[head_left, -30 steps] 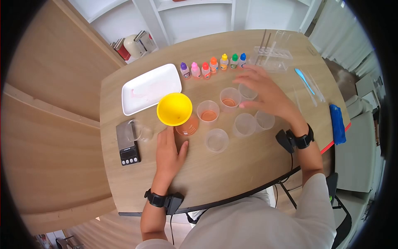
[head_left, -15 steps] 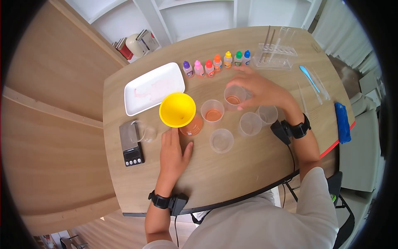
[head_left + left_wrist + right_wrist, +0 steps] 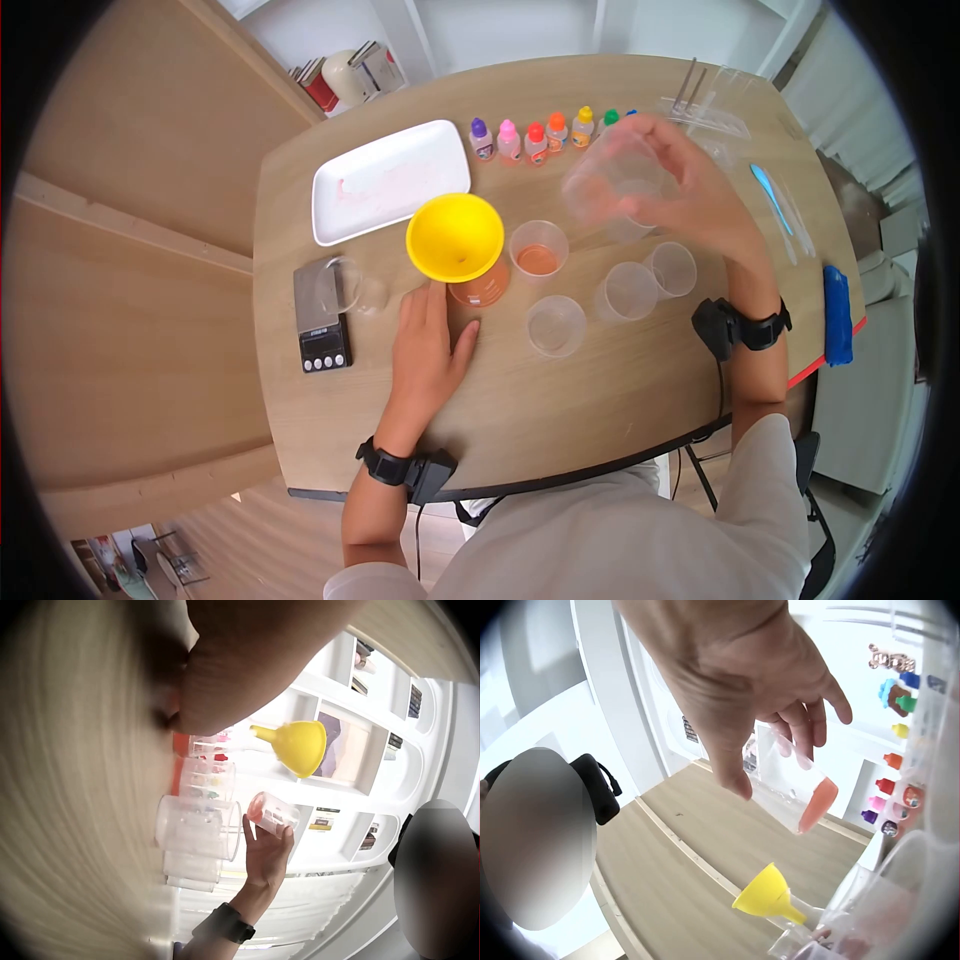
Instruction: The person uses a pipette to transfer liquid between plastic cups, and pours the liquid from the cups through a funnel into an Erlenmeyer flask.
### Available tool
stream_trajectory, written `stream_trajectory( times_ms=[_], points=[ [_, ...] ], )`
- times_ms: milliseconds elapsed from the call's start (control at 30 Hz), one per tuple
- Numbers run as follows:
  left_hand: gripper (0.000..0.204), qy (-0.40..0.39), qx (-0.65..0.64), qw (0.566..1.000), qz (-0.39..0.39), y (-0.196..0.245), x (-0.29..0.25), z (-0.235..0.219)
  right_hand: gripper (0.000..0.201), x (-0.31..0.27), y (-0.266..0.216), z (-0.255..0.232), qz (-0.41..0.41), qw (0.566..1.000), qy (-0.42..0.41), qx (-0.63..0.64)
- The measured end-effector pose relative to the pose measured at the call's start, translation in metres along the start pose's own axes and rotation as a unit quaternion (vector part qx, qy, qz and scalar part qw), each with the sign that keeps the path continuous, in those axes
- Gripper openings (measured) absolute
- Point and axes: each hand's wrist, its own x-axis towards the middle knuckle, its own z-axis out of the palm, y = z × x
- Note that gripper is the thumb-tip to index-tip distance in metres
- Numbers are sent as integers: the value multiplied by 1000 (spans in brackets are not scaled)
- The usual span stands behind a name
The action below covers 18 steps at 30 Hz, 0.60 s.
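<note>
My right hand [image 3: 700,190] [image 3: 742,682] grips a clear plastic cup [image 3: 625,172] [image 3: 784,787] above the table, thumb on one side and fingers on the other. The cup is tilted, with orange-red liquid pooled at its bottom. A yellow funnel [image 3: 455,238] [image 3: 301,748] [image 3: 765,894] sits over a clear vessel [image 3: 480,288] holding orange liquid. My left hand [image 3: 428,350] [image 3: 255,660] lies on the table, its straight fingertips at the vessel's base. Beside the vessel stands a cup [image 3: 538,258] with a little orange liquid.
Several colour bottles [image 3: 536,146] line the back, near a white tray [image 3: 388,185] and a clear tube rack [image 3: 712,120]. Clear cups [image 3: 557,327] stand centre right. A scale [image 3: 322,320] with a clear vessel is left; a blue tool [image 3: 770,198] lies right.
The right hand has taken hold of the cup with orange liquid from the back of the group and lifted it off the table. The left hand stays at the vessel.
</note>
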Motion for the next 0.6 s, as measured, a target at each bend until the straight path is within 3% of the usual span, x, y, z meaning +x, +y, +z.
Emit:
stream_trajectory(
  times_ms=[100,400,467,500,567,600],
  points=[
    [60,9,-10,1000,7,-1,0,0,55,4,-12,1,-28,996,38,76],
    [39,94,-73,993,-2,6,-3,0,45,29,-55,28,-122,983,35,-134],
    [28,82,-55,995,-7,8,-3,-3,44,36,-59,37,-243,928,73,-274],
    [28,84,-54,995,-8,8,-4,-3,44,38,-60,41,-246,927,72,-273],
    [18,81,-68,994,-10,8,-5,0,41,41,-60,50,-302,866,98,-386],
    [18,84,-69,994,-11,8,-5,1,41,40,-66,52,-304,865,97,-386]
  ],
)
